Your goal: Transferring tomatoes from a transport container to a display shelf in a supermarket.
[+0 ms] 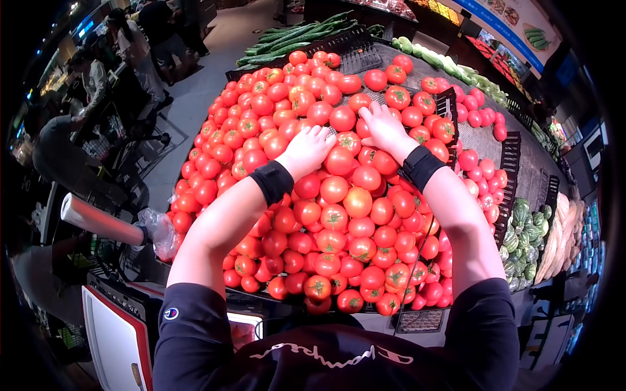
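A large heap of red tomatoes point(334, 216) fills the display in front of me. My left hand point(309, 149) rests on the upper middle of the heap, back of the hand up, its fingertips over tomatoes; what lies under the palm is hidden. My right hand point(383, 128) is a little farther right and higher, fingers bent against a tomato point(362, 129) at its left side. Whether either hand grips a tomato cannot be told. Both wrists wear black bands. More tomatoes point(397, 97) lie loosely spread beyond my right hand.
Long green cucumbers point(293, 40) lie behind the heap. A black slatted divider point(447, 110) borders pinker tomatoes point(468, 159) on the right, with small striped melons point(523, 234) beyond. A plastic bag roll point(102, 219) juts out at left. Several people and carts stand in the left aisle.
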`<state>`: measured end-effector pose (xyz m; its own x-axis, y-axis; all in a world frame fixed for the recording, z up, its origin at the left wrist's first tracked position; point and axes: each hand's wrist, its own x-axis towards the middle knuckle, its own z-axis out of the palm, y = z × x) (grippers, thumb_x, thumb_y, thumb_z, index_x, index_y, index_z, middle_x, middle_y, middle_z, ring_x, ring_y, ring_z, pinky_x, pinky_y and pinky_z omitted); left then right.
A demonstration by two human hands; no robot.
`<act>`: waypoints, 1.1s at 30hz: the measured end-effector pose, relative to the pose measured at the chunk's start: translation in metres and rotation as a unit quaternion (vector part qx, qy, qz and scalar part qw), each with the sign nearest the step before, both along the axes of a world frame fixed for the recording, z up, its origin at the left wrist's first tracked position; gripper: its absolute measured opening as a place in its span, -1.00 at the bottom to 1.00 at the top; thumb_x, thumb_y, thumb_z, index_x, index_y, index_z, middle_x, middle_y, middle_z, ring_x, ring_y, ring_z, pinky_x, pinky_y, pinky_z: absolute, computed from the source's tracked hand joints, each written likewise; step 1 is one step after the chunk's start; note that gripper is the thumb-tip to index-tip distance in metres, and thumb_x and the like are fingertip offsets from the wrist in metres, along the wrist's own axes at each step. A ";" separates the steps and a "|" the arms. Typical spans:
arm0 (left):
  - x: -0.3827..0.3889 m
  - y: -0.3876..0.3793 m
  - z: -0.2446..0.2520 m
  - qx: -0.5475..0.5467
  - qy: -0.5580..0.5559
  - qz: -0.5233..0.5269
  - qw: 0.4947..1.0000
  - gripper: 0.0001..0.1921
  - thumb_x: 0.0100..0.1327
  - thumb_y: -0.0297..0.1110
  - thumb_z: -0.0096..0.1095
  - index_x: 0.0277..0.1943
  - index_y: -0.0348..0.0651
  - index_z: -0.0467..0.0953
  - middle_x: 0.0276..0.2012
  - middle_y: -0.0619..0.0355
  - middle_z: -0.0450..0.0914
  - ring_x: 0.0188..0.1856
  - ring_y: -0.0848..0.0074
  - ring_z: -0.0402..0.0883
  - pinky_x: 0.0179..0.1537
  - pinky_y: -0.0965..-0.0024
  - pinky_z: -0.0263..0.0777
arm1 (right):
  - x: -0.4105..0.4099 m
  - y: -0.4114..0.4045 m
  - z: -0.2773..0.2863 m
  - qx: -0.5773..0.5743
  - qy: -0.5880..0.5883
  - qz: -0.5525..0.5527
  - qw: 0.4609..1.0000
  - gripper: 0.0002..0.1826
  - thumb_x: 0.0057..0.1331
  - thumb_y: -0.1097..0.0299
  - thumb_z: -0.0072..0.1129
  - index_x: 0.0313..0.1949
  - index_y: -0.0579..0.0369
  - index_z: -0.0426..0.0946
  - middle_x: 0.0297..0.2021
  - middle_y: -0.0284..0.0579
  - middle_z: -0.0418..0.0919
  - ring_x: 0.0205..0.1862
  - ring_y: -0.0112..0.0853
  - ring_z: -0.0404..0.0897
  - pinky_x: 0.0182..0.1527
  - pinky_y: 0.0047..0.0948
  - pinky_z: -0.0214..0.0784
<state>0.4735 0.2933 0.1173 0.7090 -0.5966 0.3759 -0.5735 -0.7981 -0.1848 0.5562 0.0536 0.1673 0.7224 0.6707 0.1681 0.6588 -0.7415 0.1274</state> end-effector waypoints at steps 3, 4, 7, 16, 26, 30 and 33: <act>0.002 0.006 0.025 0.008 0.062 -0.014 0.998 -0.51 0.04 -0.25 0.51 0.01 -0.23 0.50 -0.07 -0.04 0.56 0.04 0.12 0.57 0.04 0.14 0.50 | 0.009 0.000 0.011 0.014 0.036 0.021 0.999 -0.39 0.07 0.26 0.47 0.08 0.10 0.40 0.03 0.13 0.46 0.04 0.11 0.53 0.03 -0.01 0.49; 0.006 0.000 0.046 0.005 0.164 0.011 0.986 -0.51 0.04 -0.27 0.50 0.02 -0.23 0.51 -0.12 -0.07 0.60 -0.01 0.08 0.62 -0.03 0.09 0.53 | 0.015 -0.002 0.027 0.029 0.040 -0.006 0.999 -0.45 0.12 0.24 0.41 0.07 0.10 0.42 -0.02 0.11 0.49 0.02 0.09 0.55 0.02 -0.02 0.50; 0.029 -0.007 0.082 0.000 0.222 0.048 0.974 -0.62 0.11 -0.34 0.39 -0.01 -0.23 0.52 -0.24 -0.11 0.68 -0.11 0.01 0.68 -0.15 0.00 0.58 | 0.048 -0.023 0.041 0.110 -0.100 -0.091 0.985 -0.62 0.24 0.19 0.26 0.01 0.03 0.53 -0.09 0.05 0.58 0.01 0.05 0.56 0.04 -0.02 0.49; 0.081 -0.049 0.045 -0.142 0.163 0.131 0.968 -0.63 0.27 -0.36 0.13 0.11 -0.30 0.46 -0.01 -0.16 0.64 0.11 0.01 0.60 0.08 0.02 0.51 | 0.099 -0.020 0.036 -0.106 -0.080 -0.273 0.953 -0.47 0.15 0.11 0.37 0.10 -0.11 0.44 0.02 0.02 0.58 0.07 0.01 0.57 0.03 -0.08 0.53; 0.084 -0.055 0.031 -0.109 0.144 0.142 0.973 -0.36 0.09 -0.18 0.49 0.18 -0.26 0.39 0.14 -0.12 0.48 0.26 0.01 0.42 0.21 -0.03 0.37 | 0.105 -0.074 0.012 0.220 0.067 -0.117 0.966 -0.50 0.30 0.24 0.18 0.22 0.00 0.38 0.12 0.31 0.45 0.13 0.19 0.51 0.20 -0.05 0.41; 0.108 -0.066 0.047 -0.213 0.183 0.104 0.954 -0.39 0.22 -0.14 0.37 0.21 -0.35 0.35 0.19 -0.26 0.47 0.21 -0.08 0.50 0.24 0.04 0.39 | 0.091 -0.062 0.040 0.083 0.044 -0.129 0.987 -0.56 0.31 0.30 0.11 0.18 0.08 0.42 0.05 0.26 0.56 0.14 0.11 0.54 0.17 -0.04 0.42; 0.124 -0.083 0.032 -0.257 0.232 0.079 0.935 -0.45 0.29 -0.14 0.28 0.21 -0.33 0.37 0.10 -0.30 0.52 0.14 -0.07 0.57 0.17 0.03 0.47 | 0.108 -0.091 0.064 0.143 -0.042 -0.137 0.979 -0.54 0.28 0.43 0.06 0.19 0.09 0.47 0.00 0.25 0.61 0.03 0.06 0.61 0.09 -0.08 0.45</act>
